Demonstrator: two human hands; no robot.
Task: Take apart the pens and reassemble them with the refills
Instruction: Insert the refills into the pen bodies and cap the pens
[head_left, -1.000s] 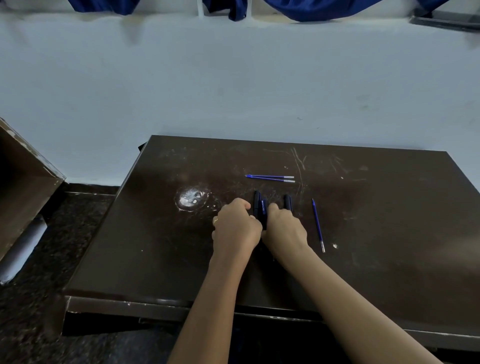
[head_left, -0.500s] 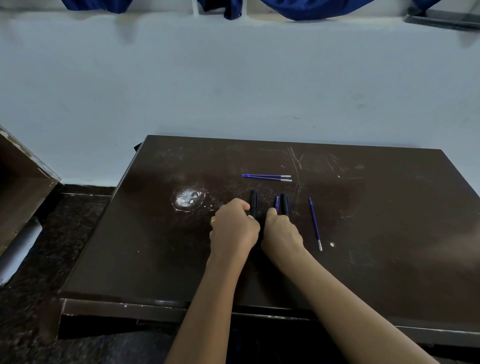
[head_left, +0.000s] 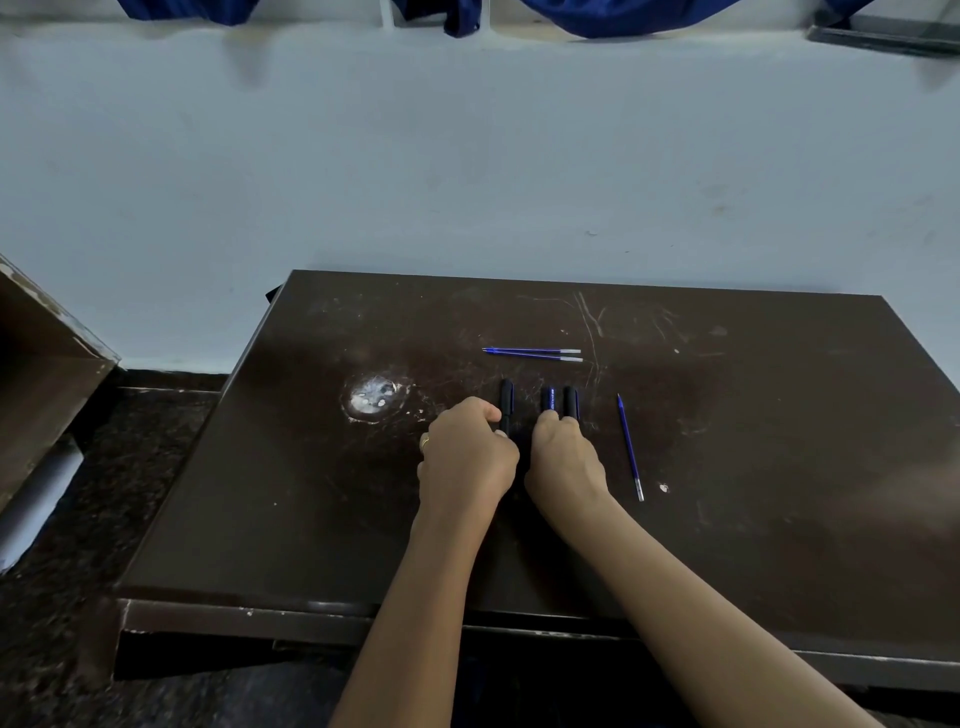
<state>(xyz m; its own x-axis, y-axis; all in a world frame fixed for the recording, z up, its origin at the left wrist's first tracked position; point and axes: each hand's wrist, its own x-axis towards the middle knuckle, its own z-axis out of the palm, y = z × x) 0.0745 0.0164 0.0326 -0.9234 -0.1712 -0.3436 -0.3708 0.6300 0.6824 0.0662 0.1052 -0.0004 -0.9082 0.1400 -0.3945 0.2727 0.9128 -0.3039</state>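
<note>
Pens (head_left: 558, 401) now parted from left pen (head_left: 506, 405); right table (head_left: 779, 467) roomy.

On the dark bench (head_left: 753, 467), the left hand (head_left: 467, 457) closes its grip on one black pen (head_left: 506, 402), while the right hand (head_left: 563, 460) rests its fingertips on two more pens (head_left: 560, 401) lying side by side. A single blue refill (head_left: 629, 446) lies just right of them; two refills (head_left: 532, 354) lie farther back, near a pale worn patch (head_left: 372, 396)
</note>
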